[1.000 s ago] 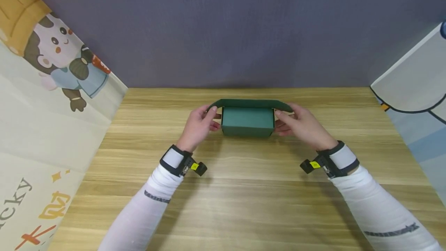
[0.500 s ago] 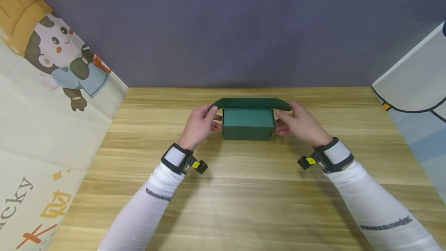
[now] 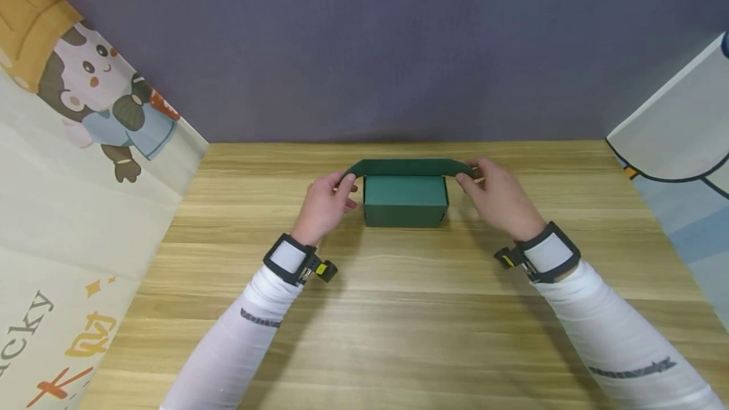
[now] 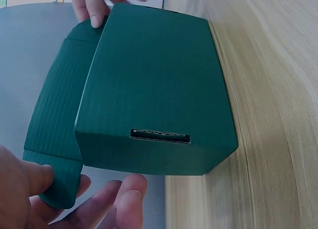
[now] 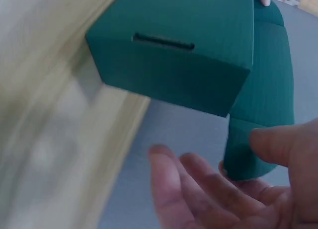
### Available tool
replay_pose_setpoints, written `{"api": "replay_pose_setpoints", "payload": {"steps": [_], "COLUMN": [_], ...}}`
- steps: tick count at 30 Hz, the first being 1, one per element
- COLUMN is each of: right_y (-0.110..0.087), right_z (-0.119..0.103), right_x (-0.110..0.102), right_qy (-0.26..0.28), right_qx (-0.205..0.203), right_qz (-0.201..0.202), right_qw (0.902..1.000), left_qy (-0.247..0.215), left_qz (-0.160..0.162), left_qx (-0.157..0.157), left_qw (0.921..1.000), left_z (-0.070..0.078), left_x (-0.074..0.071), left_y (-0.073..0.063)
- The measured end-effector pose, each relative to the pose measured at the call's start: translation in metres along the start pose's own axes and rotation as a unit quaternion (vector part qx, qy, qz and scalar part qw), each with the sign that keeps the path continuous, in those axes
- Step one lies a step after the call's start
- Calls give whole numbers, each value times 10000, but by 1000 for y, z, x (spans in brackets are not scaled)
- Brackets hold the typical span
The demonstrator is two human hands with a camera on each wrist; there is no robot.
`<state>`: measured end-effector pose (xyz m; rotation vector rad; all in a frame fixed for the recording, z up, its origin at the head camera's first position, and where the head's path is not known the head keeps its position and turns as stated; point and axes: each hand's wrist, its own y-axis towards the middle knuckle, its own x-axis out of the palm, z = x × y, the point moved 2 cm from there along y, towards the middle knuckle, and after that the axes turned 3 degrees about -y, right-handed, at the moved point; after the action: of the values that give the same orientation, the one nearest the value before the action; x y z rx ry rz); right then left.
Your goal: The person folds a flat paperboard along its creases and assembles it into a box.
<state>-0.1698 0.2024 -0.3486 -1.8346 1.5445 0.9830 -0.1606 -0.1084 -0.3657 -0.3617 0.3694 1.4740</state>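
Note:
A small dark green cardboard box sits on the wooden table, its long flap standing out along the far top edge with a side tab at each end. My left hand pinches the left tab between thumb and fingers; the other fingers reach out beside the box. On the other side my right hand pinches the right tab the same way, its remaining fingers spread apart from the box wall. A narrow slot shows at the box edge in the left wrist view. The inside of the box is hidden.
The wooden table ends at a dark grey-blue wall close behind the box. Printed panels with cartoon figures stand at the left and right. A strapped camera sits on each wrist.
My right hand's fingers have drawn away from the box's side while keeping hold of the tab. The left hand has barely moved. The box's front has settled slightly lower in view.

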Motion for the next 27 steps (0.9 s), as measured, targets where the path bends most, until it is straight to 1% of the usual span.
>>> {"api": "replay_pose_setpoints", "payload": {"steps": [2, 4, 7, 9, 12, 15, 19, 22, 27], "right_y": [0, 1, 3, 3, 4, 4, 4, 2, 1], "right_z": [-4, -8, -11, -12, -12, -13, -13, -14, -18], "right_x": [-3, -5, -6, -7, -7, -7, -8, -8, -8], "right_qy": [-258, -415, -675, -835, -962, -987, -997, -1042, -1168], "right_qx": [-212, -398, -660, -789, -918, -986, -1020, -1062, -1138], "right_qz": [339, 591, 888, 999, 1084, 1117, 1126, 1149, 1133], "right_qw": [9989, 9966, 9916, 9884, 9852, 9839, 9833, 9822, 9801], "left_qy": [57, 103, 237, 391, 569, 717, 1023, 1197, 1210], "left_qz": [23, 51, 110, 207, 516, 860, 1075, 1122, 1059], "left_qx": [26, 56, 148, 285, 608, 999, 1409, 1512, 1410], "left_qw": [10000, 9999, 9995, 9986, 9952, 9887, 9788, 9748, 9769], "left_z": [0, 0, 1, 2, 4, 8, 15, 19, 22], "left_x": [0, 0, -1, -1, -4, -7, -9, -10, -9], "left_y": [0, 0, -1, -1, -1, -1, 0, 1, 1]}}
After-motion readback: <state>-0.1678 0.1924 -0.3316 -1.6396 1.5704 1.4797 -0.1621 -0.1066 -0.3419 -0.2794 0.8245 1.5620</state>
